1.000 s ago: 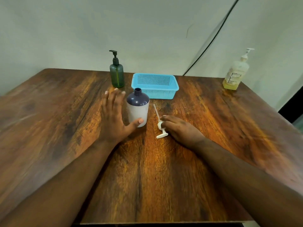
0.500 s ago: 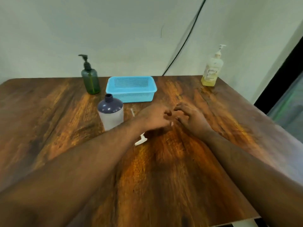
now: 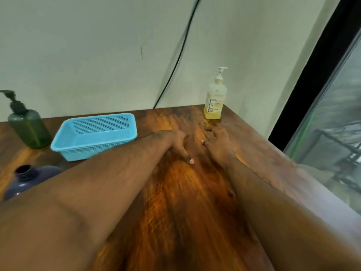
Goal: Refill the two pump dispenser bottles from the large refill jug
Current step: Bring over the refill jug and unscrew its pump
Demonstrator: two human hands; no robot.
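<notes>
Both hands, the left hand (image 3: 176, 142) and right hand (image 3: 216, 142), reached empty with loosely spread fingers toward the upright yellow pump bottle (image 3: 214, 98) at the table's (image 3: 175, 202) far corner, likely light, slick plastic best grasped around its body.

Single head view, looking forward-down, close over wooden table (image 3: 185, 202), toward wall corner.

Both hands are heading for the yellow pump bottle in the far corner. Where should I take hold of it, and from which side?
Grip the yellow pump bottle around its flat-sided body, below the shoulder, not by the thin pump head. It stands upright near the table edge by the wall, so come from the near side with the right hand, the closer one. The left hand is open too.
</notes>
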